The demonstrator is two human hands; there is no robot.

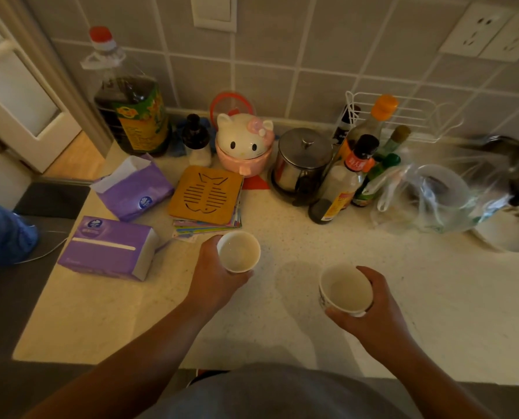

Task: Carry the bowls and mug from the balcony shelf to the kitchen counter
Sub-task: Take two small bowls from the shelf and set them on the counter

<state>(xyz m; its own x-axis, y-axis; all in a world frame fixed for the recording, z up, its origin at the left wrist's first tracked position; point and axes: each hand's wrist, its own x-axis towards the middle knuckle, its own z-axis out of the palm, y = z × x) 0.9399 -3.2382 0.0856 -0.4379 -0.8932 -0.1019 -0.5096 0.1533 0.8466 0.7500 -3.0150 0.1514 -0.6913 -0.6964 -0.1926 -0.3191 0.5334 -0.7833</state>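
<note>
The left hand [212, 273] is gripping a white cup [239, 251] and the right hand [373, 316] a patterned bowl [345, 291] (both look empty) above the speckled counter [282, 328].

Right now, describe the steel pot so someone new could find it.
Follow the grey tiled wall down to the counter's back edge. The steel pot stands between the pink cat-faced jar and the sauce bottles. It is the only shiny metal thing there, with a knobbed lid.
</note>
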